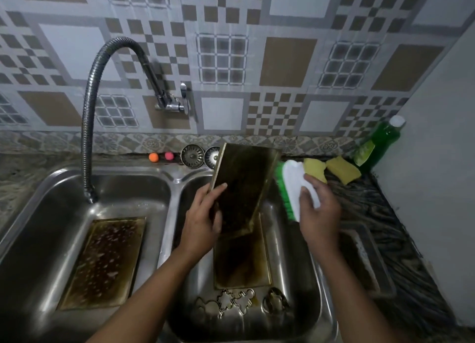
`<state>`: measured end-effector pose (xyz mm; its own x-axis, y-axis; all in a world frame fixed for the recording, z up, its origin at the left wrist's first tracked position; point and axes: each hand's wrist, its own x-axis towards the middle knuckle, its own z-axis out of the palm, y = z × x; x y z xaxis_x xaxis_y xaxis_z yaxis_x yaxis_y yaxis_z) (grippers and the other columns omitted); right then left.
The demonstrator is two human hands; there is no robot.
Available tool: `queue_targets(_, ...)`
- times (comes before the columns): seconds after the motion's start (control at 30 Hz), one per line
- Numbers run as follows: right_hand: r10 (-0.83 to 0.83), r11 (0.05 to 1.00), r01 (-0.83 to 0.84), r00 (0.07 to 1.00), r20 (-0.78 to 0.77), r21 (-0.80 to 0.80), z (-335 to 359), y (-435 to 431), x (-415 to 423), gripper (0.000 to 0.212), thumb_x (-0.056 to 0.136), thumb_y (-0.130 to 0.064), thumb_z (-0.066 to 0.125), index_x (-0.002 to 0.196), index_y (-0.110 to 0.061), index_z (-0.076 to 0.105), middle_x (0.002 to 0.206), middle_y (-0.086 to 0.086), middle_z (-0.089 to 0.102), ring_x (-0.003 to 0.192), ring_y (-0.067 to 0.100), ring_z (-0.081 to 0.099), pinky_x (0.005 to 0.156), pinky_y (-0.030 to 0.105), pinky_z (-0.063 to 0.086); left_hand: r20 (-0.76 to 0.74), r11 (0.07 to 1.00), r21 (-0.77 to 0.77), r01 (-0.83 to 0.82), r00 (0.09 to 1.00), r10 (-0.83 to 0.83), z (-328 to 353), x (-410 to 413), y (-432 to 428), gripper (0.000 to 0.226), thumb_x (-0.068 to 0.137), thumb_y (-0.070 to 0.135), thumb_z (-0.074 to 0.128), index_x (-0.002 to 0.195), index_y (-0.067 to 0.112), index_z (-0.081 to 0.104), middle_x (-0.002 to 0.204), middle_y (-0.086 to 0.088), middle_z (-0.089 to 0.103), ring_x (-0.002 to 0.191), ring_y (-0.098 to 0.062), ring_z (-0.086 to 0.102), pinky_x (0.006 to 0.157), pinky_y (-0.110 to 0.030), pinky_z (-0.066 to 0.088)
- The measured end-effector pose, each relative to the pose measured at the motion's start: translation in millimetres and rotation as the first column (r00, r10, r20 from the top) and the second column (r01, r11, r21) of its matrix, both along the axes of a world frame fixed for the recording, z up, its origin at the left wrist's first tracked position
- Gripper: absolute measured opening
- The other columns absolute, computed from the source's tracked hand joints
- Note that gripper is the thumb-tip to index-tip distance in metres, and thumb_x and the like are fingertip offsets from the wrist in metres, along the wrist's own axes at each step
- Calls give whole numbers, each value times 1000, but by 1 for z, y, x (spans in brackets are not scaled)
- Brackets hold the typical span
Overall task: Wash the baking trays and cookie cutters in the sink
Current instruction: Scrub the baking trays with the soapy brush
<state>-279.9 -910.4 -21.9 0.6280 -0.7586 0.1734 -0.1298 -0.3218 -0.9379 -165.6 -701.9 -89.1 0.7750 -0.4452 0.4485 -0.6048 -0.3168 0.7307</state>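
- A steel double sink (177,178) fills my lower frame; cookie cutters (236,301) line its bottom-centre edge.
- My left hand (203,219) grips the tilted tray (241,183); my right hand (318,209) clasps the brush (290,183).
- I see the lower tray (241,263) only partly.

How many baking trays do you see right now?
3: soapy tray in the left basin; tilted tray in the left hand over the right basin; flat tray beneath it. A dim tray-like shape on the right counter may be a fourth.
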Motion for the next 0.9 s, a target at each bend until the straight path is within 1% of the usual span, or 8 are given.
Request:
queue_targets(0.17,79,996,-80,996,-32,-35,-13,31,55,35,100,-20,53,135,-22,59,134,-10,57,116,-3,49,84,-1,37,-193,987,-140,-78,980,50,0,4,-8,59,93,-13,46,143,18,49,135,6,53,128,5,46,107,-11,33)
queue_targets(0.3,45,999,-43,996,-81,27,-26,51,85,37,101,-19,51,138,-16,56,139,-1,57,125,8,50,86,-2,32,-304,983,-161,-83,952,31,-12,-4,0,46,100,2,50,140,23,48,140,20,47,131,10,42,109,-10,31)
queue_targets(0.4,217,975,-219,972,-88,-23,-36,79,93,36,100,-22,52,135,-20,59,132,-2,62,117,1,54,89,0,35,-359,976,-189,-104,933,30,-18,-2,-1,42,100,12,49,141,22,47,142,19,48,134,7,43,113,-17,33)
queue_targets(0.5,296,943,-314,943,-150,-113,-54,93,72,34,99,-27,52,131,-26,62,116,-4,68,101,2,62,81,10,44,-435,957,-216,-191,897,81,-25,-1,2,44,101,15,48,144,24,45,146,10,49,137,-4,44,116,-34,36)
queue_targets(0.57,210,966,-230,965,-155,-121,-61,85,57,32,97,-19,56,128,-23,65,109,-1,70,94,6,64,75,11,46,-466,947,-217,-236,878,112,-26,0,6,43,102,14,49,143,28,44,147,11,49,140,-9,42,117,-40,36)
queue_targets(0.67,15,997,-27,985,-170,-69,-63,58,62,31,97,-14,56,126,-17,66,116,6,71,97,16,66,74,17,44,-483,959,-199,-204,872,85,-22,-2,9,46,101,13,52,143,30,43,145,22,44,144,-7,36,119,-39,32)
queue_targets(0.8,-27,999,32,990,-139,34,-48,53,90,33,100,-16,51,131,-11,62,127,4,66,111,9,60,75,-3,34,-518,967,-225,-117,855,-17,-21,-16,0,45,98,24,53,140,38,45,148,14,47,143,-7,37,119,-46,31)
queue_targets(0.9,160,987,-162,979,-126,-6,-40,74,92,33,99,-17,52,131,-15,63,129,-2,64,116,3,56,82,-4,32,-557,957,-253,-143,830,-23,-15,-13,-6,49,98,29,53,145,38,45,146,4,53,139,-17,46,114,-52,37)
